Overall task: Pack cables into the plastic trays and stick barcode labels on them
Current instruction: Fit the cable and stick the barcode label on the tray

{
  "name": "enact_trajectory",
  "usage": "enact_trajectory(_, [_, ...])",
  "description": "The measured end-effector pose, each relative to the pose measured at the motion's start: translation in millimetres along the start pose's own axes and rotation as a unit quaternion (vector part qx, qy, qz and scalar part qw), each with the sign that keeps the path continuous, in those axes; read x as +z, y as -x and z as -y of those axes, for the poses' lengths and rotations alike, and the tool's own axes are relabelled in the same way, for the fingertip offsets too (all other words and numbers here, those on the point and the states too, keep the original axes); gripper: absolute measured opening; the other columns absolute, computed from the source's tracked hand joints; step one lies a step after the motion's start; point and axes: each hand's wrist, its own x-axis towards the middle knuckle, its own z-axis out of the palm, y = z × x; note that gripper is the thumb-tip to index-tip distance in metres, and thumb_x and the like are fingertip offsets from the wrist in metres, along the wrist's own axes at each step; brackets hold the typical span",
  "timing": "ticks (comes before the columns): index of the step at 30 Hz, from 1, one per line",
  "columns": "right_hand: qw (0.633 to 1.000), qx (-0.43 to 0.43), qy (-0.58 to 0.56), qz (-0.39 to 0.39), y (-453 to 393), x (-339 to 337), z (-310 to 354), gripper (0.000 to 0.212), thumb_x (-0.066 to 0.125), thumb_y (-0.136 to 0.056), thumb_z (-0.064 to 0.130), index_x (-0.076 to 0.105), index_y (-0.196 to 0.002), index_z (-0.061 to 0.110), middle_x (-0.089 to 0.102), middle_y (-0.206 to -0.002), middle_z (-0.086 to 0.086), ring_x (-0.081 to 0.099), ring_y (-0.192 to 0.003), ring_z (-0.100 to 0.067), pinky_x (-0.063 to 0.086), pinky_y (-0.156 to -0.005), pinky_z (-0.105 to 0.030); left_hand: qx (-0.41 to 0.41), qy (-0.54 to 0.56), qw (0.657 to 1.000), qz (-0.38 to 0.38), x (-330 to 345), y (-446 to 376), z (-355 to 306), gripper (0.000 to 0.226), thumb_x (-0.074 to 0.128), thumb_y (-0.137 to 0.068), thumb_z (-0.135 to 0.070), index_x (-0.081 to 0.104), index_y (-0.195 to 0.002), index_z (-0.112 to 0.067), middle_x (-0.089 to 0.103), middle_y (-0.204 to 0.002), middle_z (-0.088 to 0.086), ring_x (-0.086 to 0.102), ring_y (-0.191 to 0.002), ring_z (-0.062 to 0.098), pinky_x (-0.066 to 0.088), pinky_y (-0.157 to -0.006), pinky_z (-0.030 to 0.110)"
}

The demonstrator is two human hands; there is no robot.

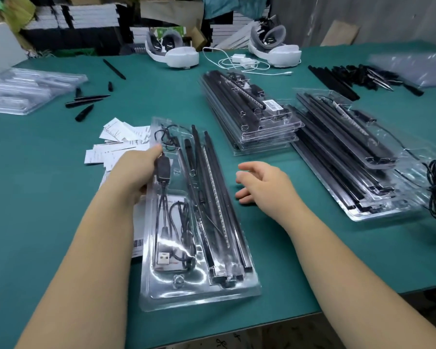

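Left hand (pixel 139 172) reaching forward, fingers curled around the left edge of the clear plastic tray (pixel 199 295), thumb on top near the black inline controller of the cable (pixel 163 170). Right hand (pixel 262 183) hovering palm-down just right of the tray, fingers loosely spread, gripping nothing. Tray lying lengthwise on the green worktop (pixel 48 197), filled with black bars and coiled cable. Barcode label (pixel 273 105) atop the nearer stack of packed trays (pixel 249 117); print too small to read. Loose barcode labels (pixel 118 144) left of the tray.

left hand (pixel 139 170) gripping tray (pixel 202 293) edge, right hand (pixel 262 183) open nearby
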Motion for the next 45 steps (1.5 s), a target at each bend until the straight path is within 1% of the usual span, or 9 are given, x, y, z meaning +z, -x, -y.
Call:
enact_trajectory(4, [0.999,0.030,-0.027,0.017,0.9,3.9,3.2,0.039,0.057,-0.091,0.031,0.049,-0.128,0.022,0.063,-0.101,0.001,0.067,-0.066,-0.012,0.057,-0.063,-0.028,-0.014,0.107,0.994,0.025,2.7,1.7,-0.7,0.032,0.056,-0.094,-0.039,0.059,-0.079,-0.010,0.058,-0.076,0.013,0.047,-0.070,0.021,0.037,-0.067,0.034])
enact_trajectory(9, [0.989,0.058,-0.100,0.095,2.2,5.1,9.6,0.043,0.056,-0.092,0.035,0.054,-0.126,0.010,0.067,-0.097,-0.001,0.062,-0.071,-0.010,0.051,-0.062,-0.023,-0.015,0.172,0.983,0.055,0.6,7.5,-5.5,0.027,0.054,-0.097,-0.031,0.059,-0.084,-0.007,0.063,-0.052,0.001,0.057,-0.042,0.011,0.046,-0.046,0.021])
enact_trajectory(11, [0.963,0.085,-0.199,0.159,4.7,7.0,11.4,0.045,0.059,-0.090,0.031,0.054,-0.126,0.004,0.069,-0.104,-0.008,0.068,-0.084,-0.017,0.057,-0.078,-0.030,-0.015,0.172,0.983,0.058,1.3,10.6,-7.7,0.027,0.054,-0.097,-0.031,0.059,-0.085,-0.008,0.062,-0.050,-0.001,0.055,-0.038,0.008,0.042,-0.038,0.014])
enact_trajectory(14, [0.933,0.096,-0.268,0.220,7.1,1.8,12.3,0.050,0.063,-0.083,0.015,0.048,-0.128,-0.001,0.066,-0.106,-0.016,0.066,-0.084,-0.023,0.057,-0.079,-0.040,-0.032,0.152,0.986,0.058,3.1,11.1,-8.5,0.027,0.058,-0.088,-0.038,0.057,-0.083,-0.012,0.055,-0.063,0.008,0.046,-0.050,0.015,0.040,-0.053,0.028])
enact_trajectory(18, [0.941,0.102,-0.248,0.208,3.9,-5.8,9.2,0.059,0.059,-0.085,0.000,0.035,-0.139,0.001,0.059,-0.104,-0.017,0.059,-0.069,-0.022,0.053,-0.056,-0.034,-0.040,0.165,0.982,0.084,1.1,13.8,-12.4,0.027,0.053,-0.084,-0.038,0.052,-0.073,-0.014,0.041,-0.056,-0.002,0.034,-0.041,0.012,0.037,-0.043,0.020])
enact_trajectory(24, [0.934,0.057,-0.190,0.298,9.0,-12.3,9.5,0.049,0.059,-0.073,0.002,0.053,-0.122,0.003,0.059,-0.105,-0.026,0.057,-0.082,-0.029,0.051,-0.069,-0.035,-0.072,0.322,0.942,0.062,-15.7,11.6,-12.5,0.033,0.051,-0.087,-0.048,0.059,-0.082,-0.016,0.054,-0.061,-0.004,0.053,-0.053,0.015,0.051,-0.054,0.025])
enact_trajectory(32, [0.928,0.090,-0.146,0.331,14.1,-12.4,7.6,0.075,0.065,-0.067,0.012,0.039,-0.137,0.011,0.063,-0.101,-0.017,0.061,-0.063,-0.023,0.053,-0.052,-0.033,-0.111,0.292,0.950,-0.003,-33.4,-2.0,-0.3,0.015,0.064,-0.086,-0.029,0.064,-0.082,-0.014,0.050,-0.072,-0.003,0.044,-0.044,0.007,0.046,-0.045,0.014])
enact_trajectory(39, [0.928,0.065,-0.156,0.332,16.0,-12.6,9.3,0.048,0.057,-0.083,-0.003,0.049,-0.129,0.008,0.058,-0.091,-0.015,0.057,-0.059,-0.011,0.049,-0.050,-0.021,-0.070,0.274,0.958,-0.043,-30.6,-6.5,-2.4,0.016,0.059,-0.090,-0.022,0.057,-0.075,-0.017,0.057,-0.085,-0.009,0.042,-0.061,0.008,0.043,-0.060,0.023])
enact_trajectory(45, [0.917,0.080,-0.190,0.342,17.1,-12.8,11.9,0.049,0.057,-0.082,-0.003,0.048,-0.129,0.007,0.055,-0.100,-0.026,0.057,-0.059,-0.018,0.052,-0.050,-0.027,-0.092,0.301,0.949,-0.034,-33.3,-0.5,-6.7,0.015,0.059,-0.091,-0.021,0.058,-0.077,-0.014,0.056,-0.076,-0.002,0.053,-0.048,0.009,0.049,-0.051,0.022])
